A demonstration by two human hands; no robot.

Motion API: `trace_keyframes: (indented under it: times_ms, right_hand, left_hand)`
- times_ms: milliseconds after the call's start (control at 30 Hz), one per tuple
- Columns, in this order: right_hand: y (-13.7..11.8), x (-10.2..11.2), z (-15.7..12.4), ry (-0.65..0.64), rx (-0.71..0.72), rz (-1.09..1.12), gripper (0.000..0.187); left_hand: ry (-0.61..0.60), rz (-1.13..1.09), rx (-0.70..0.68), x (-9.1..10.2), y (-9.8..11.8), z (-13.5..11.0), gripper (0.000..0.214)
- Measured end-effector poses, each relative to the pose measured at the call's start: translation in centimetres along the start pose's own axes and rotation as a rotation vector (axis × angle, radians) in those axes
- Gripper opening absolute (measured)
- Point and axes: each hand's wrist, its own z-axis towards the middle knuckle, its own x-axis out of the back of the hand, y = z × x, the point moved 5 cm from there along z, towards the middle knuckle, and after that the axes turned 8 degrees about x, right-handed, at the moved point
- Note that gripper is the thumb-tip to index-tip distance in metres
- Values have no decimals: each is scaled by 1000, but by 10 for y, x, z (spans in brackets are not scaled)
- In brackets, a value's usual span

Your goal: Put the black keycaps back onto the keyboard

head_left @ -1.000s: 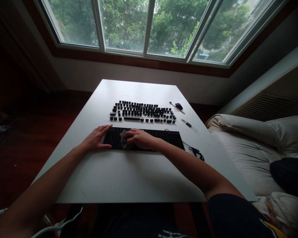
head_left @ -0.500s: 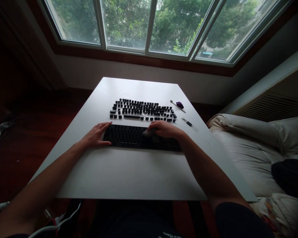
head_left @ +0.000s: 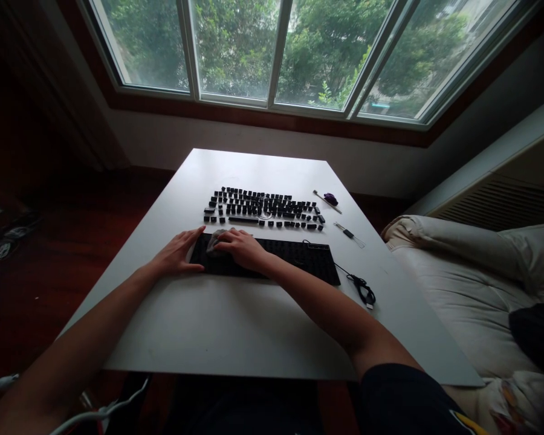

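A black keyboard base (head_left: 294, 257) with its keycaps off lies on the white table (head_left: 217, 326). My left hand (head_left: 180, 252) braces its left end, thumb and fingers spread apart around the corner. Over the left part of the base, my right hand (head_left: 242, 246) presses a crumpled grey cloth (head_left: 214, 243) against the surface. The cloth is partly hidden under the fingers. Just beyond the base, loose black keycaps (head_left: 245, 208) lie spread in rows roughly like a keyboard layout.
Right of the keycaps lie a thin brush (head_left: 327, 202), a purple item (head_left: 330, 198) and a wire keycap puller (head_left: 350, 234). A coiled USB cable (head_left: 363, 291) rests by the base's right end. A cream sofa (head_left: 453, 272) stands along the right side, and windows face me.
My right hand has moved left with the cloth, from the right part of the keyboard base to its left part. My left hand stays at the left end. The cable now shows.
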Motion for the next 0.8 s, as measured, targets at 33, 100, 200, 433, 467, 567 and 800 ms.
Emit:
trace_keyframes:
  times_ms: [33, 100, 200, 433, 467, 567, 800]
  right_hand:
    - [7, 8, -15, -11, -19, -9, 38]
    - [21, 25, -50, -20, -77, -14, 43]
    - [40, 51, -106, -5, -170, 8, 45]
    - [78, 103, -246, 78, -411, 48, 35]
    - [83, 110, -264, 63, -449, 32, 35]
    - [93, 127, -302, -37, -590, -78, 38]
    - [53, 128, -266, 231, -660, -260, 49]
  left_hand:
    - [-5, 3, 4, 0, 1, 0, 118]
    - [-6, 8, 10, 2, 3, 0, 116]
    - [-27, 23, 10, 5, 8, 0, 114]
    - [-22, 22, 10, 2, 6, 1, 114]
    - [-18, 19, 11, 1, 4, 1, 114]
    - [-13, 18, 13, -2, 0, 1, 114]
    - [-17, 13, 21, -3, 0, 0, 112]
